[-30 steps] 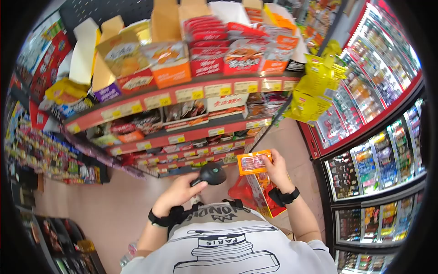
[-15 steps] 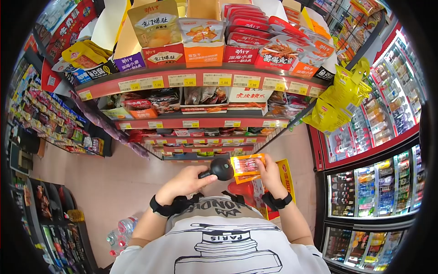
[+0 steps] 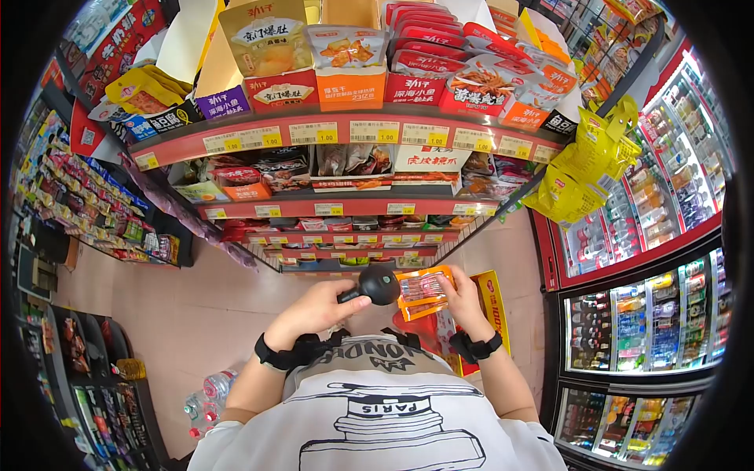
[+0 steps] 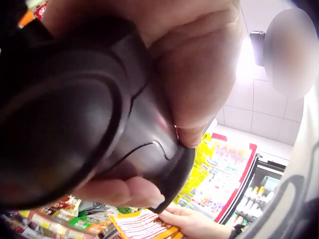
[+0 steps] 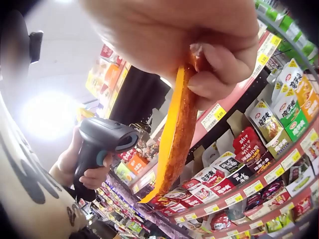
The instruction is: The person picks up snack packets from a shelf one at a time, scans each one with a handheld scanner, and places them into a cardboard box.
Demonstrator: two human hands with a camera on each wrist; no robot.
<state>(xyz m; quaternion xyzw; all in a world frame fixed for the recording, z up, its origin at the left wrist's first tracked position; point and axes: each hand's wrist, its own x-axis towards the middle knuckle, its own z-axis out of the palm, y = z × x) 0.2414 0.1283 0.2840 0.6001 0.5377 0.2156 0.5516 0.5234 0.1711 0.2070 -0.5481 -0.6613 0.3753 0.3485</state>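
My left hand (image 3: 312,309) grips a black handheld barcode scanner (image 3: 379,285) by its handle, fingers wrapped round it in the right wrist view. The scanner's head points toward an orange-edged snack packet (image 3: 422,290) with a clear front showing reddish strips. At its right end, my right hand (image 3: 465,303) pinches this packet between thumb and fingers. Seen from the right wrist, the packet (image 5: 174,134) is edge-on, its orange side and brown-red contents showing. Scanner and packet are close together, in front of my chest.
Ahead stands a shelf rack (image 3: 338,208) of snack packets with price tags. Yellow bags (image 3: 585,169) hang at its right end. Lit drink fridges (image 3: 652,314) line the right. A red-and-yellow box (image 3: 491,314) is below my right hand; bottles (image 3: 210,396) stand on the floor at left.
The packet has moved left, up beside the scanner's head, and its face has tilted. The scanner has risen slightly. The head view has turned, so the shelf appears farther right.
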